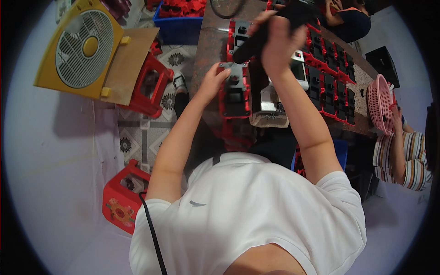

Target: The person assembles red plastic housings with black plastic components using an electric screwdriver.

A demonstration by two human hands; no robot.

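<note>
Near the left end of a brown worktable (208, 41), seen from the head camera, a person in a white shirt (256, 197) works with both bare hands. The left hand (213, 86) is clamped on a black-and-red part (235, 96): its fingers grip the far left corner, and most of the part extends from the fingertips toward the person's body and to the right, black face up, red along the sides.

To the right of that grip and farther out, the right hand (279, 48) is raised and blurred by motion. A long black object (256, 42) slants past its fingers, its lower end near the held part; whether the fingers are closed around it, I cannot tell.

Just right of the held part, below the right hand, stands a silver metal fixture (270, 101). Directly beyond the left grip lies a similar part (237, 35). Rows of matching parts (327, 89) spread to the right of the right forearm.

Farther left of the left grip, a yellow fan (89, 46) leans above a red stool (153, 87). Well off to the right, a co-worker in a striped shirt (408, 158) reaches to a pink basket (379, 105).
</note>
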